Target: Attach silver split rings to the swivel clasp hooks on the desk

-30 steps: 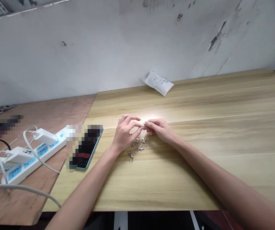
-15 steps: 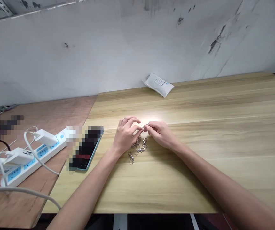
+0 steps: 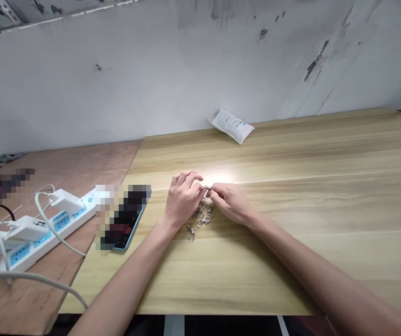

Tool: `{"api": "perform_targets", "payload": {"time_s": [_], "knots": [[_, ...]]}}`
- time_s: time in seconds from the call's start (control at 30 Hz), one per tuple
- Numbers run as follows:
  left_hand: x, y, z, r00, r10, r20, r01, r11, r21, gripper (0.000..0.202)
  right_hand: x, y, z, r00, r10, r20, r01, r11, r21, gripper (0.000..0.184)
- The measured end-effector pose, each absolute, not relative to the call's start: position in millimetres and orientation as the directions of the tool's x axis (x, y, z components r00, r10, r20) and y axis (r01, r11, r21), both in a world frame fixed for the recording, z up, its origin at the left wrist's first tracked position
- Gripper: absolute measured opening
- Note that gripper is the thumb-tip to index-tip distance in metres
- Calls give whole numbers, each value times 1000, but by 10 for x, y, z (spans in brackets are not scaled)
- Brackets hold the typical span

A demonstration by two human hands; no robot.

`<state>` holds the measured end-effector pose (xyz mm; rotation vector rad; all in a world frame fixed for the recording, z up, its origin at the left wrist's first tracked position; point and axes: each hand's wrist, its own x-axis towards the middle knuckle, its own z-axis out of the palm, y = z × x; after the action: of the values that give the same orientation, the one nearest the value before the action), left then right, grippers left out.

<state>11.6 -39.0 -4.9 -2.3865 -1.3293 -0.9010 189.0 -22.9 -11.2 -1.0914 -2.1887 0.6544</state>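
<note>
Between my two hands is a small metal lobster clasp with a ring, partly covered by fingertips. My left hand pinches its left end between thumb and index finger, the other fingers curled loosely above. From the other side, my right hand grips it with thumb and forefinger. Below the hands, on the wooden table, lie several silver lobster clasps with rings; one clasp lies sideways and another clasp sits apart, nearer the front. Part of the pile is hidden behind my left hand.
A phone lies left of my left forearm. Further left, a white power strip holds chargers with cables on a brown board. A white plastic package rests at the back by the wall.
My right hand has lowered slightly and turned, and the clasp between the hands now lies flatter. My left hand is almost where it was.
</note>
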Motion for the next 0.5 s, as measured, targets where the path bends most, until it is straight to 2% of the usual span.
{"api": "perform_targets", "payload": {"time_s": [0.23,0.5], "knots": [[142,-400,-42,374,655,657,824,-560,88,14,1910,-203,-123,-386,881,272,591,463,-661,41],[157,-399,-85,295,744,599,775,-553,305,10,1932,-147,-184,-403,876,267,462,446,-766,41]]}}
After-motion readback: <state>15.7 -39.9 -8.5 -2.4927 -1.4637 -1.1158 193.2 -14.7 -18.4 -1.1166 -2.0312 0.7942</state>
